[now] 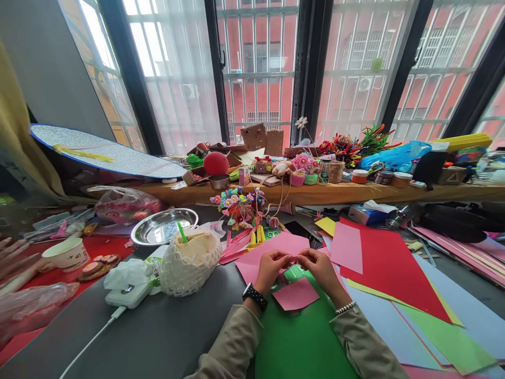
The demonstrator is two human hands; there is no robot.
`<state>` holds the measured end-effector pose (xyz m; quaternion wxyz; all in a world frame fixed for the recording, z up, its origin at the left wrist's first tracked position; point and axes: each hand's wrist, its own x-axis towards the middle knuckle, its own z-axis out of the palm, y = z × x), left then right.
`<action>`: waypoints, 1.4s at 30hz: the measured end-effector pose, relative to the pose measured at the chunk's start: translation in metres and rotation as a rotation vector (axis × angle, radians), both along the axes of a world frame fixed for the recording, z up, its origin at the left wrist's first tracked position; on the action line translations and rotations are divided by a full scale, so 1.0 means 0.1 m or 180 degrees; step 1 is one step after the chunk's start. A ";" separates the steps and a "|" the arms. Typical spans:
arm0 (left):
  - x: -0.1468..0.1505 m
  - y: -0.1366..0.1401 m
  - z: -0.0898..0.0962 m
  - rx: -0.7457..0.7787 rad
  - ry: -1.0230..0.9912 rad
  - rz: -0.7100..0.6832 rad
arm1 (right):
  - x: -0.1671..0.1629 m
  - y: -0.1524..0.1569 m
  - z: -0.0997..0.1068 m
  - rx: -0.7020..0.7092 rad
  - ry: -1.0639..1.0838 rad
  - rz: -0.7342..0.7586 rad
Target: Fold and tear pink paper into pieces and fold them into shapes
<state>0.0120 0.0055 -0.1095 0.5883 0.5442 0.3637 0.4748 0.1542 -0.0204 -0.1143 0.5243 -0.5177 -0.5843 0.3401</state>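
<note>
My left hand [271,269] and my right hand [320,271] meet over the table, thumbs and fingertips pinched close together. Between them shows a bit of small pink paper [294,259], mostly covered by the fingers. Just below lies a cut piece of pink paper [295,295] on a large green sheet [303,342]. Behind my hands a bigger pink sheet [256,258] rests flat, its middle partly hidden. A watch is on my left wrist and a beaded bracelet on my right.
Left stand a white foam-net-wrapped coconut [191,263] with a green straw, a metal plate [136,231] and a white charger [128,297]. At the far left is another person's hand [16,263]. Coloured paper sheets [394,263] spread right; craft flowers [240,205] stand behind.
</note>
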 end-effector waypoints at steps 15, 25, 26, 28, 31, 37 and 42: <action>-0.02 0.05 -0.04 -0.0009 -0.0193 0.0232 | -0.01 -0.01 0.01 0.0119 0.0204 -0.0298; -0.02 0.06 -0.06 -0.0081 -0.0246 0.0254 | 0.02 0.02 -0.03 -0.0010 0.0543 -0.0430; -0.02 0.06 -0.06 -0.0086 -0.0250 0.0243 | 0.02 0.02 -0.04 -0.0017 0.0566 -0.0449; -0.02 0.06 -0.06 -0.0097 -0.0244 0.0206 | 0.03 0.03 -0.05 -0.0025 0.0604 -0.0486; -0.02 0.06 -0.06 -0.0107 -0.0207 0.0181 | 0.04 0.03 -0.05 -0.0025 0.0656 -0.0546; -0.01 0.05 -0.04 -0.0045 -0.0131 0.0263 | 0.03 0.01 -0.01 -0.0043 0.0852 -0.0578; -0.02 0.05 -0.04 0.0138 -0.0027 0.0274 | 0.01 0.01 0.00 -0.0162 0.1207 -0.0428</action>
